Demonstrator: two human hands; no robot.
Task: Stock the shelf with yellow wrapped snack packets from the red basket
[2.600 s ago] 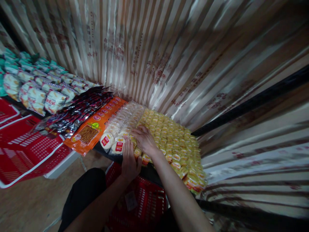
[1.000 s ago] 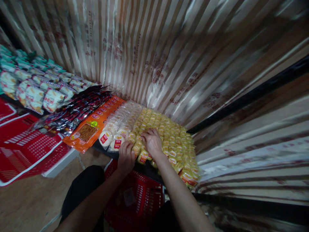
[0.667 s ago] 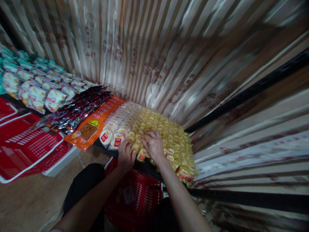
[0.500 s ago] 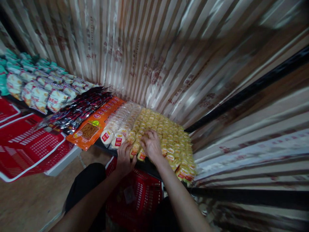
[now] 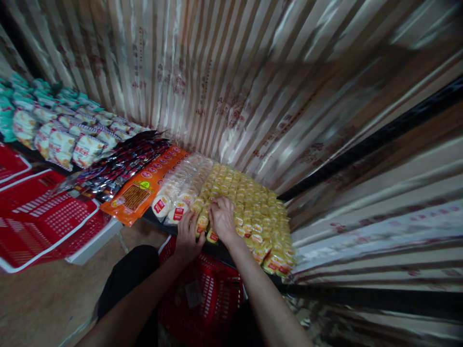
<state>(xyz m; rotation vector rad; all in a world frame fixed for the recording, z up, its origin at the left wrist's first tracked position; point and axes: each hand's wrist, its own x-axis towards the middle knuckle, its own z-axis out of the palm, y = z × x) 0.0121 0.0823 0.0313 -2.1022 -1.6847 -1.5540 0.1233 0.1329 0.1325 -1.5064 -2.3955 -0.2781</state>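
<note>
Rows of small yellow snack packets [image 5: 253, 193] fill the right end of a low black shelf [image 5: 155, 219]. At the front left corner of these rows, my left hand [image 5: 188, 236] has its fingers and thumb around a front packet [image 5: 201, 223]. My right hand [image 5: 222, 219] lies over the neighbouring row with bent fingers, closed against the yellow packets; its fingertips are partly hidden. Just left of my left hand stand two rows of round white snacks in clear wrap [image 5: 179, 212].
An orange snack bag [image 5: 132, 197], dark shiny packets [image 5: 119, 161] and white-and-teal bags [image 5: 58, 144] continue leftward. Red baskets [image 5: 54, 217] stand at left, with another red basket [image 5: 217, 289] below my arms. A striped plastic sheet [image 5: 224, 96] and black bars [image 5: 379, 137] enclose the back and right.
My right hand has shifted slightly down and left over the yellow packets, its fingers drawn closer together. My left hand stays at the front of the row. The view has moved slightly.
</note>
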